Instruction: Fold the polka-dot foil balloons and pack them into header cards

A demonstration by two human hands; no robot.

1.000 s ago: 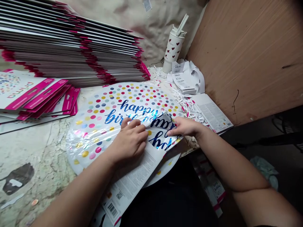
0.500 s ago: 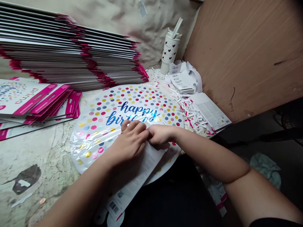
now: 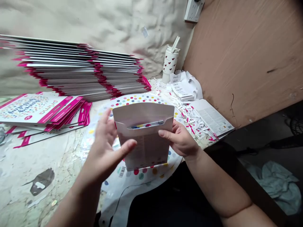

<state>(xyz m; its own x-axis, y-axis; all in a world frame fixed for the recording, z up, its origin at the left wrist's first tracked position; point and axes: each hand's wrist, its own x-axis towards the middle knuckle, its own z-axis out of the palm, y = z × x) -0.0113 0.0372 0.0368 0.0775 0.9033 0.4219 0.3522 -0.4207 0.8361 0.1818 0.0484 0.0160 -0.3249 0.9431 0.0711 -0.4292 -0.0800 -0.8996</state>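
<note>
My right hand (image 3: 181, 137) grips the right edge of a card packet (image 3: 146, 151), thumb on the near face and fingers behind. The packet stands upright, its top flap raised and its mouth uncovered. Through the slot shows the edge of a folded, colour-spotted item (image 3: 148, 125). At the packet's left side, my left hand (image 3: 106, 148) is open, slightly blurred, with thumb and fingers spread; whether it touches the packet I cannot tell. Beneath both hands lies a round, flat foil balloon (image 3: 139, 99) with coloured dots, its printed words hidden behind the packet.
Tall piles of pink-edged packets (image 3: 94, 72) line the back, with several printed ones (image 3: 30, 108) at left. Rightward are a heart-patterned tumbler (image 3: 169, 64), a label strip (image 3: 182, 90), paper scraps (image 3: 195, 121) and a flat packet (image 3: 213, 116). A brown panel (image 3: 243, 53) bounds the right side.
The packet has risen from lying flat on the balloon to upright, its mouth now facing me. My left hand has come off it leftward and spread its fingers. The view has shifted.
</note>
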